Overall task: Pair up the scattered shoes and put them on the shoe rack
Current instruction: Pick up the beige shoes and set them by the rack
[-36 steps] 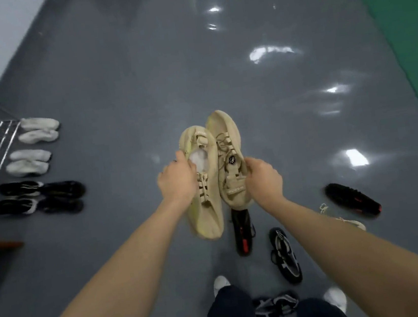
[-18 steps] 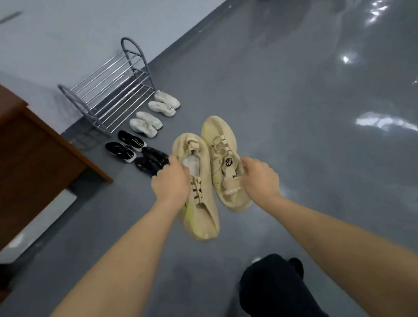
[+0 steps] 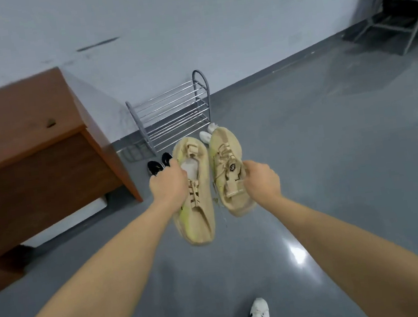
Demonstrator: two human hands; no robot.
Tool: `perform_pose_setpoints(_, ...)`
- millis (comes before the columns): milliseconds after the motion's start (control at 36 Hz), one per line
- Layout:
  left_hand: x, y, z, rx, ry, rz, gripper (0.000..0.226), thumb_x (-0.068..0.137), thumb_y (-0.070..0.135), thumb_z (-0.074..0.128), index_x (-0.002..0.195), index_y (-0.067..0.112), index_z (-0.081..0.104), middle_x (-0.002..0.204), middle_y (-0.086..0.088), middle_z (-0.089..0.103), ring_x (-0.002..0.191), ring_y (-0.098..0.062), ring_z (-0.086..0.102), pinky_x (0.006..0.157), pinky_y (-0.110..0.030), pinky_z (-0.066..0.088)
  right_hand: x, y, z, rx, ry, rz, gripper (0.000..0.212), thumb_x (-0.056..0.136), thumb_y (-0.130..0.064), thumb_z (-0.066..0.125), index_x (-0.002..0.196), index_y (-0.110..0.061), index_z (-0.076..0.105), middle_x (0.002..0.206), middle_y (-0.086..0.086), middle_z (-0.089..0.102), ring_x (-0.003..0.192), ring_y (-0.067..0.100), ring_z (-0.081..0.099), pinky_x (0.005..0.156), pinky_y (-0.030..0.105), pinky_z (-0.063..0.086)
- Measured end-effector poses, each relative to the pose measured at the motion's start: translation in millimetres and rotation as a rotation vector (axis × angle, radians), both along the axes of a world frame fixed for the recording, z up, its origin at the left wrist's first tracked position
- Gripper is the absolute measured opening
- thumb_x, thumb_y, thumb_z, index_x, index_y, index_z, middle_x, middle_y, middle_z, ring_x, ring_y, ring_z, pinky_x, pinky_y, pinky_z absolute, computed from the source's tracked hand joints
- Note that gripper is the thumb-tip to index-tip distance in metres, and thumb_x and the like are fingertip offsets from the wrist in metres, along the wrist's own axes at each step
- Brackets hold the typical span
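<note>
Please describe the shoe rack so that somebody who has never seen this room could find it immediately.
Look along the pale wall to the brown wooden desk on the left. Just right of the desk, against the wall, stands the shoe rack, with black shoes and white shoes on the floor in front. Unlike its neighbours, it is a low metal frame of thin silver bars with rounded ends.

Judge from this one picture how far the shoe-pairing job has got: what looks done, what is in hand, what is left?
Done: the two beige shoes are matched. In hand: the left hand grips one beige shoe, the right hand the other beige shoe. Left: the shoe rack shelves show no shoes; black shoes and white shoes sit on the floor before it.
</note>
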State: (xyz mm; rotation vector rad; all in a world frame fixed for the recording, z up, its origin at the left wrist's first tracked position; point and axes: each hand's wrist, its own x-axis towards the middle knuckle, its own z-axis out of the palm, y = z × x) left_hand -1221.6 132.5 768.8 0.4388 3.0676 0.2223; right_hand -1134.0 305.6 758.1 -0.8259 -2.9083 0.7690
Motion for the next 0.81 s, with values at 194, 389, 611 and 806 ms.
perform_pose_setpoints(194,-58,35,15,0.005,-0.008,0.132,0.02,0.097,0.014,0.035,0.113,0.006,0.045,0.101,-0.011,0.064,0.089,-0.031,0.059,0.071,-0.034,0.031,-72,45,5,-0.018,0.026,0.044,0.017,0.081,0.0,0.036,0.077,-0.012,0.048,0.077,0.008,0.057,0.073,0.033,0.055,0.06,0.032,0.038)
perform_pose_setpoints(389,-117,57,4,0.018,-0.046,0.205,0.021,0.098,0.014,0.034,0.113,0.004,0.045,0.101,-0.012,0.063,0.09,-0.032,0.058,0.071,-0.034,0.03,-144,69,-2,-0.018,0.024,0.13,0.026,0.079,0.001,0.037,0.091,-0.009,0.057,0.086,0.009,0.063,0.08,0.035,0.058,0.066,0.036,0.044)
perform_pose_setpoints(611,-213,72,-21,0.054,-0.077,0.26,0.021,0.098,0.014,0.032,0.111,0.005,0.046,0.102,-0.013,0.064,0.091,-0.031,0.059,0.069,-0.032,0.03,-247,82,-12,0.02,-0.018,0.239,0.018,0.078,0.003,0.035,0.075,-0.013,0.043,0.062,-0.002,0.042,0.066,0.028,0.044,0.058,0.03,0.031)
perform_pose_setpoints(806,-310,88,-33,0.067,-0.118,0.326,0.021,0.099,0.014,0.032,0.112,0.005,0.046,0.106,-0.014,0.064,0.096,-0.032,0.06,0.07,-0.034,0.032,-349,97,-14,-0.007,-0.023,0.312,0.022,0.084,0.0,0.035,0.079,-0.015,0.05,0.062,-0.005,0.042,0.068,0.025,0.045,0.057,0.029,0.031)
